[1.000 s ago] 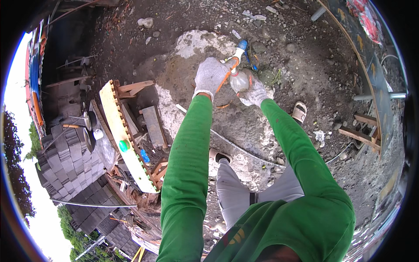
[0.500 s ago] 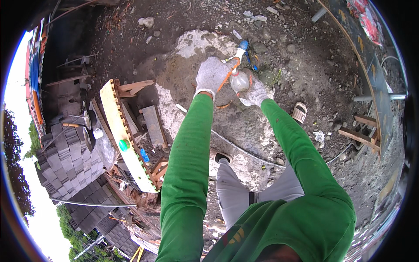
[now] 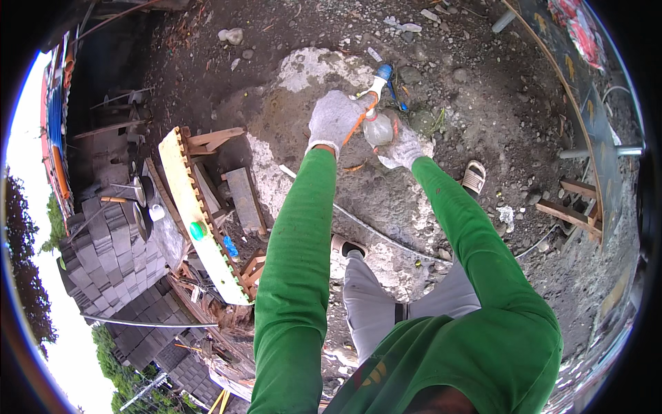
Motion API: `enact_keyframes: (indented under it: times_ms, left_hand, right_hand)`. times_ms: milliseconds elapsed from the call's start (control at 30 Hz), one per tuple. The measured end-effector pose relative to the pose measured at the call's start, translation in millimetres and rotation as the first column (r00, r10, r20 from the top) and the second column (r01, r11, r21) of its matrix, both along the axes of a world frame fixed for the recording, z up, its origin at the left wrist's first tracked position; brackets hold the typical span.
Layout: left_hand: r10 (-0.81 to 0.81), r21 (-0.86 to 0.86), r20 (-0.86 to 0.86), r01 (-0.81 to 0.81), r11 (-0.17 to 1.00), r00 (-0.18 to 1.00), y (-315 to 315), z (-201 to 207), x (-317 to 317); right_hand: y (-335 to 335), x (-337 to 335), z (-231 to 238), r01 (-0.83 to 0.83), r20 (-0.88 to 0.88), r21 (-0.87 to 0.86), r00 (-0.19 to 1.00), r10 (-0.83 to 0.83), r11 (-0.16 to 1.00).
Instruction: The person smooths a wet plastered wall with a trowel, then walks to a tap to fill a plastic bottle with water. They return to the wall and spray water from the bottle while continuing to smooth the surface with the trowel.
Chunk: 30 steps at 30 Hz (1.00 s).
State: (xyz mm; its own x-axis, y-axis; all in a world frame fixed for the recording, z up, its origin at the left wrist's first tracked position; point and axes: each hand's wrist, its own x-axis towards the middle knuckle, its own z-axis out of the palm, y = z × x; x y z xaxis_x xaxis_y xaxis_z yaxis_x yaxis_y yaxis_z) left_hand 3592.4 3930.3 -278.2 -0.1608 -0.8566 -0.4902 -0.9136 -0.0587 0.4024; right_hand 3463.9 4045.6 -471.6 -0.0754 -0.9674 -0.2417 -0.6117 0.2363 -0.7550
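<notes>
Both my hands wear light grey knit gloves and are held out in front of me, close together. My left hand (image 3: 332, 119) is closed around the upper part of what looks like a spray bottle, with a blue tip, a white head (image 3: 377, 84) and orange edging. A slim blue piece hangs beside the head. Just below sits the rounded clear bottle part (image 3: 378, 130), with a reddish ring at its neck. My right hand (image 3: 402, 146) wraps it from the right side. Most fingertips are hidden behind these parts.
Dirt and stones surround a rough pale slab under my hands. To the left stands a yellow notched board (image 3: 203, 221) with a green round object (image 3: 198, 230) on it, near stacked grey blocks (image 3: 103, 241). A thin hose (image 3: 372, 230) crosses before my feet. Wood pieces (image 3: 569, 215) lie right.
My hands and the bottle stay almost in place. The surroundings shift very slightly in the picture.
</notes>
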Motion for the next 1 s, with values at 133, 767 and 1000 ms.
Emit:
enact_keyframes:
  times_ms: [133, 767, 1000]
  left_hand:
    - [-0.219, -0.061, 0.219, 0.237, 0.969, 0.951, -3, 9, -6]
    - [-0.178, -0.217, 0.195, 0.219, 0.951, 0.965, 19, 1, -13]
    - [-0.713, -0.215, 0.432, 0.831, 0.514, 0.553, -19, 36, 2]
  right_hand:
    - [1, 2, -1, 0.012, -0.06, 0.034, 0.998, -0.01, 0.999]
    - [-1, -10, 4, -0.038, 0.0, 0.134, 0.999, 0.038, 0.99]
    - [0, -16, 10, -0.119, 0.024, 0.183, 0.993, 0.117, 0.976]
